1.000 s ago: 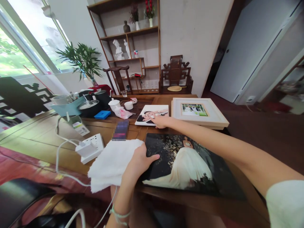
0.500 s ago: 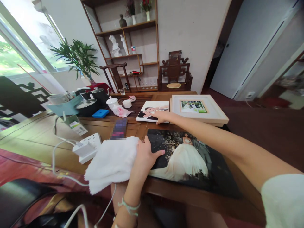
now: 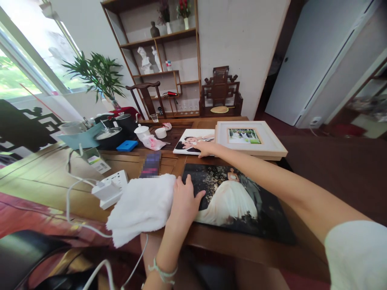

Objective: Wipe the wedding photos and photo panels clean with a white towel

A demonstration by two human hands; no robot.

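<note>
My left hand (image 3: 184, 199) lies with fingers spread at the left edge of a large dark photo panel (image 3: 232, 201), which shows a figure in a long white dress. Just left of that hand is a folded white towel (image 3: 143, 203), close against my fingers. Farther back, my right hand (image 3: 206, 149) reaches across above the dark panel. Its fingers are stretched out over a smaller white-edged photo panel (image 3: 189, 146) and touch its surface. A wide pale wooden picture frame (image 3: 270, 141) adjoins that smaller panel on the right.
Left of the towel are a white power strip (image 3: 116, 193) with cables and a small open box (image 3: 96, 159). Behind them stand a blue case (image 3: 127, 146), a black kettle (image 3: 125, 123), a white teapot (image 3: 141, 132) and a cup (image 3: 161, 133). A blurred-out phone-like item (image 3: 151, 163) lies mid-table.
The dark photo panel has shifted slightly left, toward the towel. My left hand has stayed almost in place at its edge. My right hand still rests on the smaller panel.
</note>
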